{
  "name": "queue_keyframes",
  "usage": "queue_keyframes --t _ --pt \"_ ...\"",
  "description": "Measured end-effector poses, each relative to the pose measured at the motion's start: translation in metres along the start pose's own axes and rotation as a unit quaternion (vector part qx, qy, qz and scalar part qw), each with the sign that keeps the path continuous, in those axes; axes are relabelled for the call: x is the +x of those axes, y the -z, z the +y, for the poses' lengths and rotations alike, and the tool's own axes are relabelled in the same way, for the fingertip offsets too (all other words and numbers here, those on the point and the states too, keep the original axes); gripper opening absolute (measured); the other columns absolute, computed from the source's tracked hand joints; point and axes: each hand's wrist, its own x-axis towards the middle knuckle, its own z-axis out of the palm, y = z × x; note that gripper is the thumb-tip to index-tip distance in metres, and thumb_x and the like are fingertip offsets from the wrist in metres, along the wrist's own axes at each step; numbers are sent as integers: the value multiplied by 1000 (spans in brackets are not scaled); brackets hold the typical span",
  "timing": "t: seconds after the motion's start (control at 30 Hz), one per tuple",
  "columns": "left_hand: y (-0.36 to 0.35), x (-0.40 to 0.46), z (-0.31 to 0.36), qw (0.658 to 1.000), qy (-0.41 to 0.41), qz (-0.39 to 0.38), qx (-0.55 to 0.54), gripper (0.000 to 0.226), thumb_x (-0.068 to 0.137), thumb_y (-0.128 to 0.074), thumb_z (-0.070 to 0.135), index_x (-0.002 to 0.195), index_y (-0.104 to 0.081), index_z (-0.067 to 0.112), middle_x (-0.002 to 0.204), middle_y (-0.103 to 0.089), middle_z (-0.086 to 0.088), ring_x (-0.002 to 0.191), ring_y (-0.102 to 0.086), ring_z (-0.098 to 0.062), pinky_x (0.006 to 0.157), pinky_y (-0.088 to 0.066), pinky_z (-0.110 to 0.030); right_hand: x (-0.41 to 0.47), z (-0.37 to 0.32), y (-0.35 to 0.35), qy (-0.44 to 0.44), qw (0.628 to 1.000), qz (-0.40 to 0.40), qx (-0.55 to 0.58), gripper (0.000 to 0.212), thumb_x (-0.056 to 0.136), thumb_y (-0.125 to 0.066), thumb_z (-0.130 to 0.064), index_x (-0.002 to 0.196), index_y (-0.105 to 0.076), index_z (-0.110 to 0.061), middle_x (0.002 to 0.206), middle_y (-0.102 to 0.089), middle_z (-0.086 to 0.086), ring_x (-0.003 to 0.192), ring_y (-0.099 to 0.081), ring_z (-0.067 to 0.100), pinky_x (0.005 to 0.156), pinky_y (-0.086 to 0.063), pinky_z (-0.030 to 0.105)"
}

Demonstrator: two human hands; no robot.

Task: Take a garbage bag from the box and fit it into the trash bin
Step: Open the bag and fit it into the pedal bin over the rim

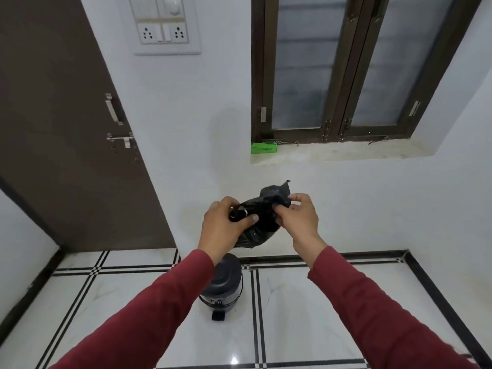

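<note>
Sleeves of dark red cloth (149,315) frame your view, and between them on the white tiled floor (306,315) stands the small dark grey round pedal trash bin (223,286), its lid down, near the floor's far edge where it meets the wall. Above the bin you hold the crumpled black plastic garbage bag (262,222) in both hands. Your left hand (222,225) has its grip curled round the bag's bunched left part, thumb pressed across it. Your right hand (298,217) pinches the bag's upper edge between thumb and fingertips, as if you are hunting for the mouth.

Farther off, the green cardboard box (264,148) lies at the left end of the stone window sill (346,153), well apart from your hands. A brown door (66,115) stands on the left, with a white switch plate (162,22) beside it.

Judging by this, the bag is out of the box. You have yet to open it, lift the lid and fit it into the bin.
</note>
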Motion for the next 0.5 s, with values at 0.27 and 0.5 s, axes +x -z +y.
queue_keyframes --t 0.27,0.5 --pt "44 -10 -37 939 167 -53 -296 36 99 -62 38 88 -70 5 84 -72 -17 78 -70 -28 76 -56 -40 -50 9 -51 153 977 34 -147 44 83 -81 -26 111 -47 -18 126 -45 4 94 -59 12 81 -48 18" --pt "106 -16 -84 907 171 -103 -370 26 86 -82 15 101 -73 -5 94 -72 -24 85 -70 -34 72 -60 -35 -123 1 -119 35 987 -103 -115 35 86 -72 -57 91 -71 -22 86 -77 -1 81 -74 15 76 -63 32"
